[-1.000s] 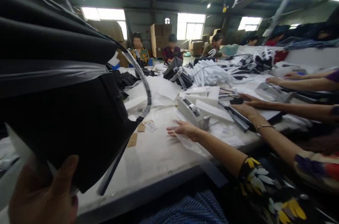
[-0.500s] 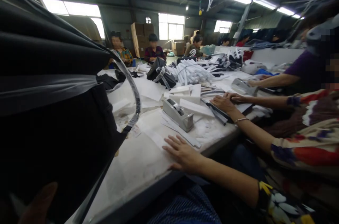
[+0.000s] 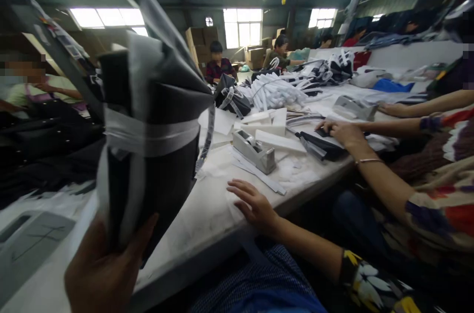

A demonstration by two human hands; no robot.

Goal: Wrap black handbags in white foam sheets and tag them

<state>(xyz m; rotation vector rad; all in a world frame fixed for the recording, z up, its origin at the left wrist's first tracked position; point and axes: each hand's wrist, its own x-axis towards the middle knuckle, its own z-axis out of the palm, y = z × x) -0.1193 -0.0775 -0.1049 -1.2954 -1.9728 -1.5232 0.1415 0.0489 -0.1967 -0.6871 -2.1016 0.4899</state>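
Note:
My left hand [image 3: 99, 268] is closed round the lower end of a folded black garment bundle [image 3: 155, 100] and holds it upright above the table's near edge. A clear plastic band is wrapped round the bundle's middle, and a clear hanger arm sticks out at its right. My right hand [image 3: 255, 207] lies flat on the white table [image 3: 200, 224], fingers spread, holding nothing. It rests on thin white paper, a little in front of a grey tape dispenser [image 3: 255, 151].
To my right a co-worker's hand [image 3: 342, 131] with a bracelet rests on a black flat item [image 3: 318, 145]. White foam strips and a pile of white hangers [image 3: 277, 91] lie farther back. Black garments [image 3: 48, 140] are stacked at left. More people sit along the far side.
The black bundle has swung away from the camera and turned upright, and my left hand now shows gripping its lower end. My right hand stayed flat on the table.

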